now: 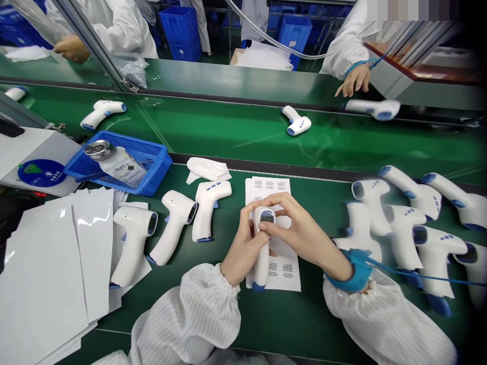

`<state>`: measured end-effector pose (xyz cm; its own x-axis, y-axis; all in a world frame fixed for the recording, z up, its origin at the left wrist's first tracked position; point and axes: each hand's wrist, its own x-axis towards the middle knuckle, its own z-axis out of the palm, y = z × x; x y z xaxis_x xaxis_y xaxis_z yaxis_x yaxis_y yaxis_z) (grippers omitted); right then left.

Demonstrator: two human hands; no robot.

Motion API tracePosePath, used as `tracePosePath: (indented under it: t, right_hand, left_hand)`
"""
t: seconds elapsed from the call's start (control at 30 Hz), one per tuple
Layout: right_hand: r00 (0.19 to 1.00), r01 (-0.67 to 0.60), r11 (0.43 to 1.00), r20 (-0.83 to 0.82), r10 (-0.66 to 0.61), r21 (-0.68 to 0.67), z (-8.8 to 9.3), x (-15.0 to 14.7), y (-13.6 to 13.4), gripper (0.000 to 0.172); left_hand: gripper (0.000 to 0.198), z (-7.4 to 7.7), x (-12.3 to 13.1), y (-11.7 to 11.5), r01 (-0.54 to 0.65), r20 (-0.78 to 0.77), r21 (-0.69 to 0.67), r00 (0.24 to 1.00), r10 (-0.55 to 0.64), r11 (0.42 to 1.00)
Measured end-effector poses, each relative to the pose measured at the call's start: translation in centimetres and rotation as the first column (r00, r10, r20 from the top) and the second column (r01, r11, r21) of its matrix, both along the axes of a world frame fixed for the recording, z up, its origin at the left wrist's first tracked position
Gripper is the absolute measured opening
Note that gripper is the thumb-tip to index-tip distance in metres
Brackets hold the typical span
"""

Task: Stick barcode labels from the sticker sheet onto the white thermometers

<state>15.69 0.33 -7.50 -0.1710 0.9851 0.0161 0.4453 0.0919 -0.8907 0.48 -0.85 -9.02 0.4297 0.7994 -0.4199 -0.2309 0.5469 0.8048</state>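
Both my hands are around one white infrared thermometer (261, 263), whose small dark screen faces up and whose blue-tipped handle points toward me. My left hand (243, 246) wraps its left side. With thumb and fingers, my right hand (292, 228) grips the head beside the screen; a blue wrist strap (355, 271) circles that wrist. Beneath the thermometer lies a stack of printed label sheets (285, 274). To the left stand out three more thermometers, one of them (173, 225) between the others. Several thermometers (437, 253) lie in a group at the right.
Glossy white sheets (45, 274) cover the near left. Behind them, a blue tray (160, 177) holds a metal-capped bottle (122, 165). A crumpled white cloth (207, 169) lies near the green conveyor (213, 126), which carries thermometers. Across it are a person's hand (355, 80) and another person's sleeve.
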Motion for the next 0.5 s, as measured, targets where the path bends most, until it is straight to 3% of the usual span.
tracePosePath:
  t: [0.13, 0.3, 0.4, 0.5]
  right_hand:
    - [0.997, 0.06, 0.994, -0.051, -0.055, 0.093, -0.8, -0.6, -0.2, 0.008]
    - [0.99, 0.137, 0.981, -0.061, -0.13, 0.135, -1.2, -0.8, -0.3, 0.016]
    - [0.969, 0.202, 0.979, -0.137, -0.205, -0.032, -1.3, -1.3, -1.6, 0.018]
    - [0.968, 0.187, 0.949, -0.118, -0.221, -0.253, -0.9, -2.0, -3.9, 0.036]
  left_hand:
    - [0.05, 0.1, -0.1, 0.1, -0.014, 0.06, -0.032, 0.998, 0.016, 0.999]
    - [0.056, 0.0, -0.2, 0.3, -0.015, 0.12, -0.086, 0.992, 0.026, 0.996]
    - [0.057, 0.0, -0.4, 0.3, -0.024, 0.173, -0.116, 0.984, 0.044, 0.993]
    - [0.064, 0.3, -0.8, 0.4, -0.1, 0.296, -0.154, 0.944, 0.143, 0.983]
